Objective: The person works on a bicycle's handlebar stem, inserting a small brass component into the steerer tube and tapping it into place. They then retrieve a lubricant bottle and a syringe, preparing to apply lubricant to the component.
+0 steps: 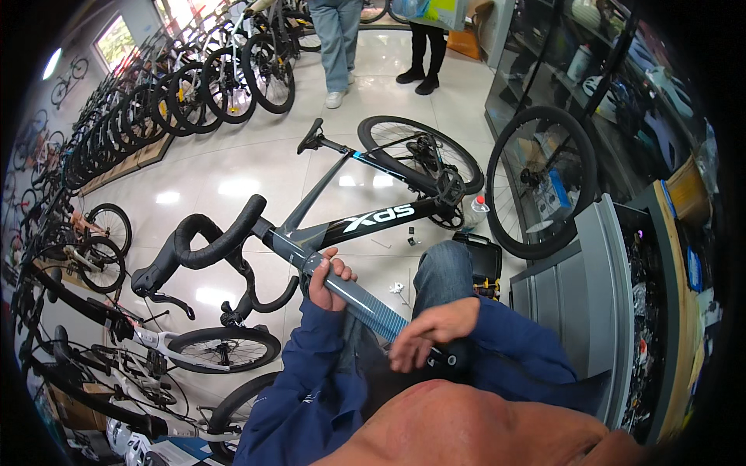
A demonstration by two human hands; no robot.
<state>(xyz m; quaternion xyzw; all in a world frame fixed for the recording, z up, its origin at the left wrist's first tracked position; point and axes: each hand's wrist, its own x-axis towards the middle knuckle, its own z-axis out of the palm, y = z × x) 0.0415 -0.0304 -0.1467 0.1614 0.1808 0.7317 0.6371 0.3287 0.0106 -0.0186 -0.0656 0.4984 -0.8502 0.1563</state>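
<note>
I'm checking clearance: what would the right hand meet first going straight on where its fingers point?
Probably the person's dark clothing, just down and left of the right hand, though depth is unclear.

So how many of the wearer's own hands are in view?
2: the left hand grips the fork near the bike frame; the right hand is beside the fork's blue-striped part, contact unclear.
</note>
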